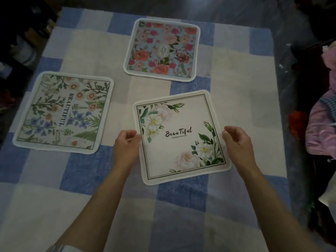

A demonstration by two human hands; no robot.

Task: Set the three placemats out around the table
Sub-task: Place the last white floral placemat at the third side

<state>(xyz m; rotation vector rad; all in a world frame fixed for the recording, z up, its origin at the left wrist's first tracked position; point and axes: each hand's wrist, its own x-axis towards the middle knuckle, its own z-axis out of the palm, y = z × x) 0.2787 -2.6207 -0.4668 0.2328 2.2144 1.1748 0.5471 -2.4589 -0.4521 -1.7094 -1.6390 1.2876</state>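
Three square floral placemats lie on the blue-and-white checked tablecloth (236,99). A rose-patterned placemat (161,49) sits at the far middle. A green-and-blue one reading "BEAUTIFUL" (63,112) lies at the left. The white placemat reading "Beautiful" (180,136) is nearest me, turned slightly askew. My left hand (125,146) curls its fingers on this mat's left edge. On the opposite edge, my right hand (238,142) has its fingertips pinched against the mat.
Pink and red clothes (320,128) are piled off the table's right side. Dark furniture and a pale container (25,51) stand beyond the left edge. Bare tablecloth stretches from the white mat to the near edge.
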